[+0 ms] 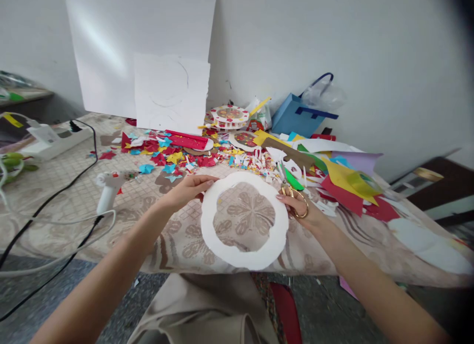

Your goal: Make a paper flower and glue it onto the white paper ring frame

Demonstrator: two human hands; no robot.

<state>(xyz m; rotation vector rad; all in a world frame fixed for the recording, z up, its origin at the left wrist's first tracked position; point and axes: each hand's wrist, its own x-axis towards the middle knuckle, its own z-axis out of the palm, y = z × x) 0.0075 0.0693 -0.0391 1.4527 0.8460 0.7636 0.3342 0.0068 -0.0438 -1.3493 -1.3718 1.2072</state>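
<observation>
Holding the white ring: both hands do it together, the left hand and the right hand, as I see from my place.
Ring: it is between the two hands, over the near part of the patterned tablecloth, whose flower motif shows through the hole; its inner edge is wavy.
Left grasp: thumb and fingers pinch the rim at its upper left.
Right grasp: the fingers pinch the rim at its upper right, and the same hand carries gold-handled scissors.
Scissors: the handles are about the fingers; how exactly they sit, I cannot say well, because the view there is small.
Glue gun: it is white and rests on the cloth, to the left of the left hand.
Paper stars: blue, red and yellow, they are scattered beyond the left hand.
Coloured sheets: yellow, red and purple, they overlap to the right, beyond the right hand.
Round decorated piece: it is near the wall, with red spots on its white rim.
Blue bag: it stands tilted by the wall.
White board: it leans there too, with a pencil-marked sheet before it.
</observation>
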